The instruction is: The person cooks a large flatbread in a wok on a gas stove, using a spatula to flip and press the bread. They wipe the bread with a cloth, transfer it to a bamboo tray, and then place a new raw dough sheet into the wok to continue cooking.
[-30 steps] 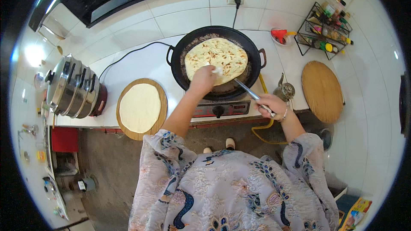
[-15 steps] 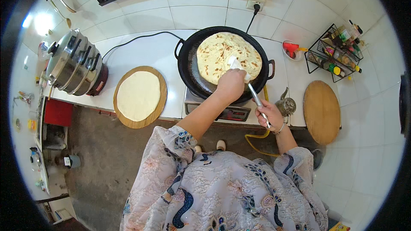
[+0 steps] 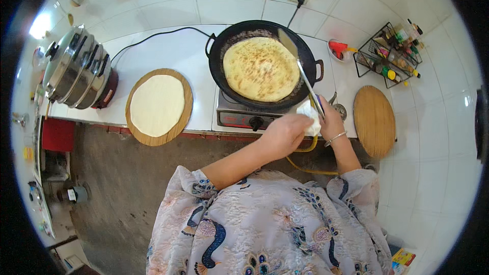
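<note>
In the black pan [image 3: 219, 79] on the gas stove lies a round flatbread [image 3: 261, 69], its upper side yellowish with brown patches. My right hand [image 3: 332, 121] is closed round the handle of a metal spatula [image 3: 308, 82]. The spatula's blade reaches up over the pan's right side, at the bread's far right edge. My left hand [image 3: 285, 133] is closed on a crumpled white cloth or paper [image 3: 311, 117], in front of the stove and right beside my right hand. A small metal pot [image 3: 340, 110] stands partly hidden behind my right hand.
A wooden board [image 3: 187, 107] with a flat raw dough round [image 3: 157, 106] lies left of the stove [image 3: 232, 117]. Farther left stands a stacked steamer [image 3: 81, 69]. To the right are a round wooden board [image 3: 374, 122], a bottle rack [image 3: 387, 58] and a bowl [image 3: 338, 51]. A yellow hose [image 3: 310, 169] hangs below.
The flatbread now shows a different, more evenly browned face and sits further left in the pan. My left hand drew back from it with the white cloth or paper; the spatula blade rose into view.
</note>
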`<action>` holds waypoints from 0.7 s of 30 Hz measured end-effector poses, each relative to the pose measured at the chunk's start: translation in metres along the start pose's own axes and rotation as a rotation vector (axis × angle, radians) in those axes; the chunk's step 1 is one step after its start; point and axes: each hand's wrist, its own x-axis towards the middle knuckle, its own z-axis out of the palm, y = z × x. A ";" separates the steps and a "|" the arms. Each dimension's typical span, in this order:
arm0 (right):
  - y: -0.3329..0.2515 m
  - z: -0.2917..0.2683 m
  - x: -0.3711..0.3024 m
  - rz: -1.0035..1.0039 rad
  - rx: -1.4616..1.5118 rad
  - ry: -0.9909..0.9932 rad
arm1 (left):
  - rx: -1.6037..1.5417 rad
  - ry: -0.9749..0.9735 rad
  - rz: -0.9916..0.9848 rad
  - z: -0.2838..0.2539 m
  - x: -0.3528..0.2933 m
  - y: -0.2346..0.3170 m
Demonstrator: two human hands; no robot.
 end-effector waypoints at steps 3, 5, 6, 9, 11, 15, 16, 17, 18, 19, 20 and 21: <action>0.007 0.003 -0.002 0.150 0.095 0.074 | 0.070 -0.029 -0.100 -0.007 -0.010 -0.006; 0.007 -0.001 -0.007 0.259 0.246 0.113 | 0.136 -0.044 -0.135 -0.018 -0.009 -0.014; 0.005 -0.004 -0.009 0.270 0.263 0.102 | 0.177 -0.025 -0.135 -0.025 -0.007 -0.020; 0.008 -0.006 -0.019 0.218 0.241 0.110 | 0.358 -0.064 -0.295 -0.053 0.007 -0.042; 0.012 -0.003 -0.030 0.208 0.310 0.115 | 0.529 -0.056 -0.370 -0.070 0.020 -0.075; 0.008 0.000 -0.044 0.173 0.389 0.118 | 0.856 -0.366 -0.650 -0.093 0.036 -0.155; 0.006 -0.001 -0.047 0.184 0.410 0.116 | 0.862 -0.422 -0.696 -0.088 0.035 -0.177; 0.006 0.001 -0.051 0.176 0.414 0.146 | 0.865 -0.483 -0.738 -0.084 0.039 -0.184; 0.005 0.001 -0.052 0.187 0.415 0.154 | 0.878 -0.492 -0.718 -0.076 0.045 -0.190; 0.003 -0.001 -0.052 0.196 0.417 0.157 | 0.891 -0.500 -0.702 -0.066 0.051 -0.189; 0.004 -0.003 -0.057 0.215 0.411 0.159 | 0.892 -0.514 -0.683 -0.051 0.057 -0.188; 0.008 -0.003 -0.060 0.259 0.433 0.162 | 0.894 -0.534 -0.667 -0.043 0.065 -0.186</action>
